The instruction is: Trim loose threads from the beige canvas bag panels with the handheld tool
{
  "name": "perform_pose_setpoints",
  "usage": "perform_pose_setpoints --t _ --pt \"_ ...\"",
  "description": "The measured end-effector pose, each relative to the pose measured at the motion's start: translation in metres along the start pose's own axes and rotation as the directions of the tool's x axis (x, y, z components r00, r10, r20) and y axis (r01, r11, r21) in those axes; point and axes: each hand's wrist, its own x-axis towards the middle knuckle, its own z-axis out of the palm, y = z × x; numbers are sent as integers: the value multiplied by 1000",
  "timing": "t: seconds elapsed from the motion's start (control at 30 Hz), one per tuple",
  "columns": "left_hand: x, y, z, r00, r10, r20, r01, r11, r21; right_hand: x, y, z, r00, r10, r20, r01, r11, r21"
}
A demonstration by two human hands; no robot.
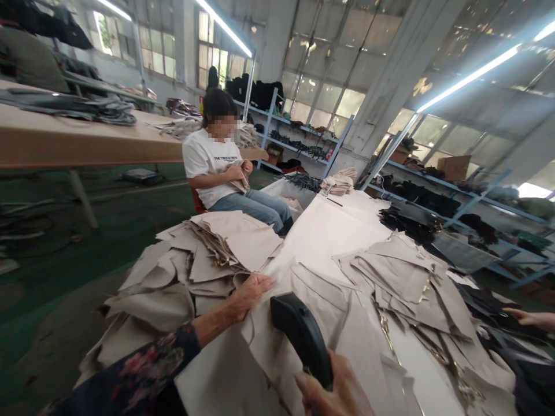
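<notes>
My right hand (342, 384) is wrapped around the grip of a black, curved handheld tool (299, 326); its exact kind does not show. The wide head of this tool rests on or just above a beige fabric piece (321, 300) lying on the white table (347, 222). At the left edge of the same piece, my left hand (255, 289) is closed with its fingertips pressed on the cloth. A heap of beige fabric pieces (247, 237) lies just beyond and left of my left hand. Further beige pieces (399, 271) with gold-coloured zippers (385, 329) spread out on the right.
Across the table a seated person (217, 156) in a white T-shirt holds beige cloth. At the right edge another person's hand (529, 318) reaches over black fabric (515, 352). Blue shelves (299, 147) stand behind, and a long brown-topped table (87, 138) is at left.
</notes>
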Motion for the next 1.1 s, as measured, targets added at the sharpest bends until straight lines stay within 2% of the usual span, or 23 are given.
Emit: perform_pose_setpoints --t 0.07,0.2,0.3,0.4,0.47,0.53,0.7,0.8,0.87,1.0,1.1 --pt "-16 -7 1 1000 -14 5 14 1000 -27 4 -7 0 999 -13 30 12 999 47" --pt "-30 -16 -10 993 -93 74 85 991 105 9 -11 -17 998 -23 -58 28 995 100" --pt "-12 -17 -22 988 -144 47 130 966 225 11 -7 -27 998 -27 -64 32 996 84" --pt "19 -18 -24 988 -151 18 147 981 128 9 -4 -25 998 9 -68 -2 995 103" --pt "32 -19 -19 989 -141 42 140 989 40 8 -3 -19 997 37 -74 -28 992 126" --pt "34 -20 -12 994 -86 61 85 996 9 10 -2 -14 997 50 -66 -41 990 137" --pt "6 -9 6 988 57 147 -65 997 51 23 -4 -6 1000 13 -21 -10 990 142" --pt "-8 -5 16 980 155 123 -166 982 88 28 -10 0 998 -21 -52 30 985 172" --pt "-13 -9 20 984 155 89 -162 983 87 29 -16 0 994 -62 -87 77 982 170" --pt "-17 -21 23 995 81 65 -80 997 -18 23 -22 -12 980 -79 -183 109 982 157" --pt "-17 -24 24 993 90 79 -85 994 -62 11 -20 -20 985 -71 -157 90 989 120"
